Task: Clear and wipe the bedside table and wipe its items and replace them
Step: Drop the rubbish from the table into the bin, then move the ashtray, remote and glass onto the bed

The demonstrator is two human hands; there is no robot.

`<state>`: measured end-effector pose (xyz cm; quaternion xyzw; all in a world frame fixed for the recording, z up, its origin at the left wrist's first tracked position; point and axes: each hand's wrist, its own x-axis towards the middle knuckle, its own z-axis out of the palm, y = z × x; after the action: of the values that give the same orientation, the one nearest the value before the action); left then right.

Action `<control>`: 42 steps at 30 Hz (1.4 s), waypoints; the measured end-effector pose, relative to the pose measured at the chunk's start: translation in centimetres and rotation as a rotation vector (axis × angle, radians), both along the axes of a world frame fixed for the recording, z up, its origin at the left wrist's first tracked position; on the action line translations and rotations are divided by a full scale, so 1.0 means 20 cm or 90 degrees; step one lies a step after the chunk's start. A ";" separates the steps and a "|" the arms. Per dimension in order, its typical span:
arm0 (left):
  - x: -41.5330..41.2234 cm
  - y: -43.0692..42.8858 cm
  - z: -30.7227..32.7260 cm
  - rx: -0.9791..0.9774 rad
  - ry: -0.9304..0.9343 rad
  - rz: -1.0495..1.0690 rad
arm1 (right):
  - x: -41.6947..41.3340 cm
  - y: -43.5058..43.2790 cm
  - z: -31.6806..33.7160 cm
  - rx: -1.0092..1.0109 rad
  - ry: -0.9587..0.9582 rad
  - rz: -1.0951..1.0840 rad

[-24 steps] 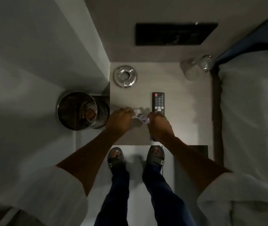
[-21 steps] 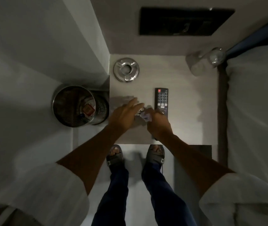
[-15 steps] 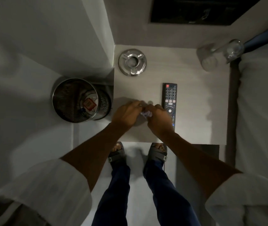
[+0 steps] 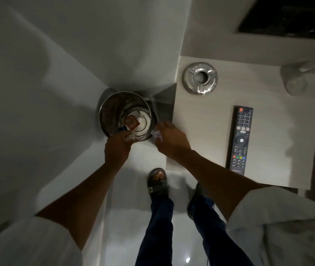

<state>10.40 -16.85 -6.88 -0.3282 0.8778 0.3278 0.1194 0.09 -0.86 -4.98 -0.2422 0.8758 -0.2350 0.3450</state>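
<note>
— Now, from the head camera: left hand (image 4: 116,148) at centre frame, over the near rim of the round metal waste bin (image 4: 106,110), fingers closed on a small crumpled white scrap (image 4: 128,138).

— And the right?

— Right hand (image 4: 173,141) just right of the bin, over the left edge of the bedside table (image 4: 196,116), fingers pinched on a second crumpled white scrap (image 4: 155,134). Both scraps held above the bin's near side, close together but not touching.

— Inside the bin?

— Litter at the bottom: an orange-red sachet (image 4: 131,122) lying on something white and round. Too dim to name more.

— On the table top?

— Three items. Round metal ashtray (image 4: 200,78) at the far left corner of the top, upper centre of the frame. Black remote control (image 4: 241,138) lying flat and lengthwise at centre right, well apart from the ashtray. Clear glass tumbler (image 4: 293,79) at the upper right edge, blurred; cannot tell whether upright or tipped.

— Anything lower down?

— White sleeves at the lower corners, dark trousers and grey sandals (image 4: 157,180) at bottom centre, standing on a pale glossy floor in front of the table. Dark framed panel (image 4: 287,16) on the wall at the upper right.
</note>
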 end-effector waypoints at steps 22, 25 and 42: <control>-0.07 0.03 0.00 -0.100 0.049 -0.156 | 0.08 -0.01 0.00 -0.008 -0.062 -0.184; -0.20 0.13 0.07 -0.254 0.252 -0.230 | 0.03 0.12 0.09 -0.049 0.003 -0.267; -1.20 0.65 0.05 -0.220 0.014 -0.344 | -0.07 0.97 -0.01 0.205 0.112 -0.375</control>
<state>-13.67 -3.84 -5.93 -0.0949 0.9771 0.1338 0.1355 -1.25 18.64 -5.10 0.0590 0.9605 -0.1613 0.2191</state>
